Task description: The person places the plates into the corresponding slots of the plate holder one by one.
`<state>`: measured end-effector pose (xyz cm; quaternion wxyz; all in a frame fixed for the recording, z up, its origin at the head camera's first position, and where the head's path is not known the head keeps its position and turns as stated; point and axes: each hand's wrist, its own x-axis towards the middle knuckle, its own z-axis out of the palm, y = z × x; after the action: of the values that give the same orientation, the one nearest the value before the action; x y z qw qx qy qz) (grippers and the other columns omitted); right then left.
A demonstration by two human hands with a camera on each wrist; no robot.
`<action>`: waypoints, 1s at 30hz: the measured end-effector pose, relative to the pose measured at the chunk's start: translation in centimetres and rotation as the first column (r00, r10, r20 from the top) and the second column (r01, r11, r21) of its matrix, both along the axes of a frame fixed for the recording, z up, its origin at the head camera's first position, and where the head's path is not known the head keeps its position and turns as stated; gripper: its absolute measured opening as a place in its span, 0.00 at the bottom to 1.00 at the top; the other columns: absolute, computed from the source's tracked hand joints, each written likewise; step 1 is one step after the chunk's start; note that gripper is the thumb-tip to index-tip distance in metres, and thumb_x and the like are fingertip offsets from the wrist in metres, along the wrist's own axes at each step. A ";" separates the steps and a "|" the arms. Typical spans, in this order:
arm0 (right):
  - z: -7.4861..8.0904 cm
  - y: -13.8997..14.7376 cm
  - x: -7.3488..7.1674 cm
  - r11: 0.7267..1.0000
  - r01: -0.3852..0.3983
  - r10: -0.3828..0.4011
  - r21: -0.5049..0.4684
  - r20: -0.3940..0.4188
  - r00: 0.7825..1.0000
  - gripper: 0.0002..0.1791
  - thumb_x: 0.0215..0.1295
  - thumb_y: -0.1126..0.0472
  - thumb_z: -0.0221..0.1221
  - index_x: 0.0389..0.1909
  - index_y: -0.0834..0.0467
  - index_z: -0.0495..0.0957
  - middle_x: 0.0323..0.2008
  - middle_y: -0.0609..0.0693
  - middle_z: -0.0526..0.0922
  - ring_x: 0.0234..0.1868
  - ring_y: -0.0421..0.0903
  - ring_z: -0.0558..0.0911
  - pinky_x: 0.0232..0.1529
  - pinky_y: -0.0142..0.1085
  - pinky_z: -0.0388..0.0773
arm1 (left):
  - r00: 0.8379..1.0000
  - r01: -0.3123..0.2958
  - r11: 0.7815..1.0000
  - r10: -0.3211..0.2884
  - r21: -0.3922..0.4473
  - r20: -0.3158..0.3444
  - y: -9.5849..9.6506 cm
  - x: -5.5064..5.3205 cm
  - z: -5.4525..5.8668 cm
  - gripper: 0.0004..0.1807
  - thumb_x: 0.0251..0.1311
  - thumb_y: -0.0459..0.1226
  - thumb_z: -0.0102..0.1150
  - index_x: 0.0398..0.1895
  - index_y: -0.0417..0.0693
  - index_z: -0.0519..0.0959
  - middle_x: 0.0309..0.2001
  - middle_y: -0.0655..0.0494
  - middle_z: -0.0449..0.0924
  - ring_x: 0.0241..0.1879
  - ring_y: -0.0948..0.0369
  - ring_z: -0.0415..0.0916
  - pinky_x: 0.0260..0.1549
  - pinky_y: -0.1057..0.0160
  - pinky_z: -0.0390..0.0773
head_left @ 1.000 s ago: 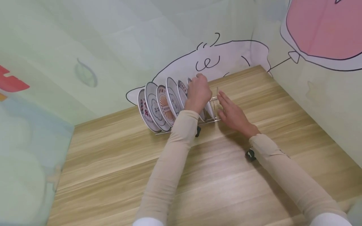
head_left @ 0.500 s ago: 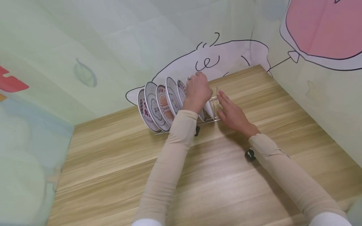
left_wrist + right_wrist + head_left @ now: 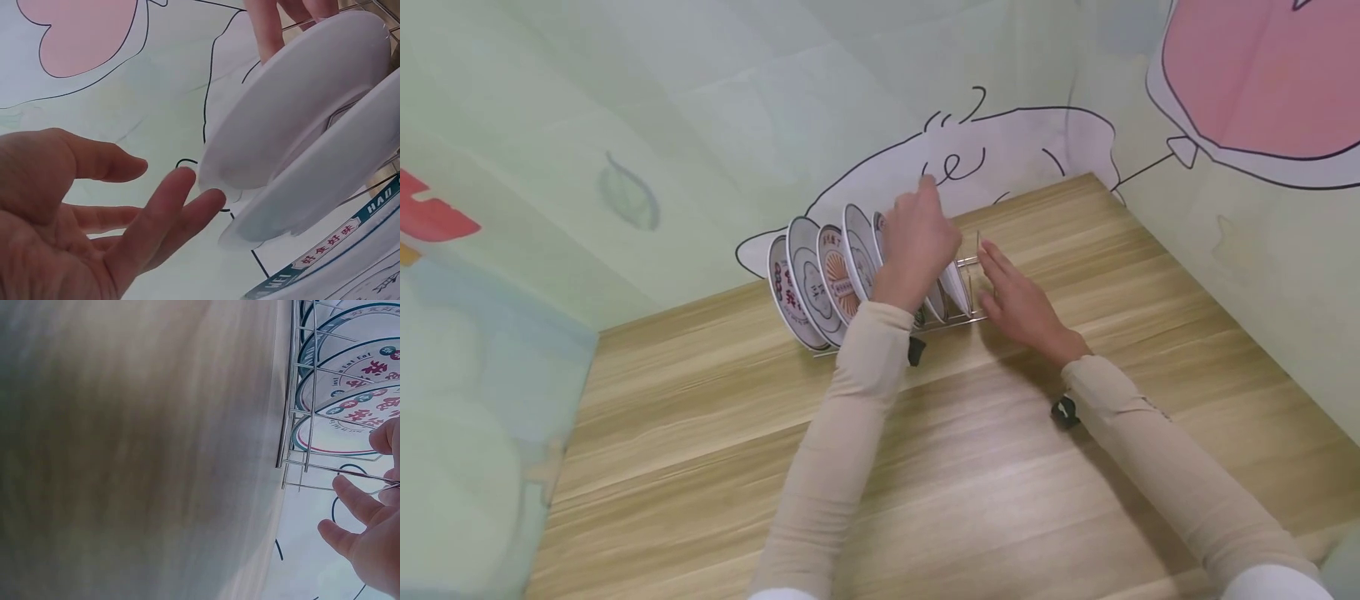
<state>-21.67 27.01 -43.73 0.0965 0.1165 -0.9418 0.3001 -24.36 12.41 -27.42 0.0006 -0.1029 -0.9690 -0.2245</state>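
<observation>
A wire dish rack stands at the table's back edge, holding a row of several round patterned plates on edge. My left hand is above the row's right half, covering some plates. In the left wrist view, its thumb and fingers are spread and hold nothing. Their tips are close to the rim of a white plate; contact is unclear. My right hand is at the rack's right end. In the right wrist view, thumb and fingers lie on either side of the end wire, gripping the rack.
The wood-grain table extends in front of the rack. A printed cloth wall rises behind its back edge, and another side with a pink balloon drawing is at the right. Small black wrist cameras hang under both wrists.
My left hand has shifted slightly up and left over the plates, one finger now pointing upward. My right hand stays at the rack's end, and the rack has not visibly moved.
</observation>
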 end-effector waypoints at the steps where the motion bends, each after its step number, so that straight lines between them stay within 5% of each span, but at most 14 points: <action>1: 0.0 0.0 0.0 1.000 -0.001 0.001 -0.001 0.001 1.000 0.35 0.72 0.61 0.51 0.77 0.64 0.52 0.80 0.58 0.49 0.71 0.64 0.67 0.56 0.57 0.77 | 1.000 -0.003 1.000 0.003 0.010 -0.013 -0.2 0.1 0.1 0.35 0.60 0.28 0.51 0.74 0.42 0.60 0.30 0.48 0.77 0.17 0.58 0.73 0.11 0.67 0.71; 6: 0.0 0.0 0.1 1.000 -0.006 0.006 0.000 0.001 1.000 0.35 0.72 0.61 0.50 0.77 0.65 0.52 0.80 0.58 0.49 0.74 0.62 0.63 0.63 0.58 0.73 | 0.990 -0.012 0.999 0.017 0.038 -0.140 -1.4 0.6 0.5 0.30 0.62 0.32 0.51 0.71 0.41 0.66 0.30 0.46 0.81 0.20 0.55 0.75 0.15 0.62 0.76; 9: 0.1 0.0 0.1 1.000 -0.009 0.009 0.000 0.001 1.000 0.35 0.72 0.62 0.51 0.77 0.65 0.52 0.80 0.59 0.50 0.74 0.63 0.63 0.60 0.58 0.75 | 0.972 -0.029 0.999 0.035 0.029 -0.233 -2.4 0.8 0.6 0.27 0.65 0.35 0.53 0.68 0.43 0.70 0.40 0.44 0.85 0.27 0.53 0.78 0.25 0.57 0.80; 12: 0.1 0.1 0.1 1.000 -0.010 0.010 0.000 0.004 1.000 0.35 0.73 0.62 0.51 0.77 0.65 0.52 0.80 0.59 0.50 0.72 0.64 0.66 0.53 0.56 0.79 | 0.948 -0.034 0.999 0.036 0.012 -0.315 -3.5 1.1 0.7 0.23 0.68 0.37 0.52 0.66 0.44 0.73 0.47 0.44 0.85 0.30 0.52 0.79 0.28 0.54 0.81; 19: -0.1 0.3 0.0 1.000 -0.007 0.007 0.009 0.010 1.000 0.36 0.73 0.60 0.50 0.77 0.65 0.51 0.80 0.57 0.48 0.70 0.65 0.68 0.43 0.52 0.81 | 0.882 0.007 1.000 0.000 0.012 -0.471 -6.0 1.7 0.1 0.17 0.68 0.36 0.52 0.57 0.41 0.79 0.46 0.43 0.86 0.30 0.49 0.79 0.29 0.53 0.81; 23: -0.2 0.4 0.0 1.000 -0.001 0.001 0.016 0.018 1.000 0.35 0.74 0.60 0.50 0.77 0.64 0.50 0.81 0.56 0.47 0.70 0.65 0.68 0.46 0.53 0.80 | 0.851 0.025 0.999 0.001 0.043 -0.525 -7.4 1.6 -0.6 0.15 0.66 0.34 0.52 0.52 0.38 0.81 0.46 0.42 0.86 0.37 0.46 0.83 0.36 0.51 0.82; 30: -0.1 0.3 -0.1 1.000 0.000 0.000 0.025 0.024 1.000 0.36 0.74 0.60 0.50 0.78 0.63 0.50 0.81 0.55 0.46 0.71 0.65 0.67 0.51 0.56 0.79 | 0.834 0.029 0.995 0.029 0.097 -0.550 -9.7 1.3 -1.7 0.13 0.65 0.31 0.54 0.49 0.36 0.82 0.53 0.41 0.83 0.54 0.46 0.80 0.56 0.50 0.79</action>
<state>-21.79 27.35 -43.84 0.0839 0.1141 -0.9467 0.2894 -23.11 2.72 -29.15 0.2846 -0.1631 -0.9152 -0.2342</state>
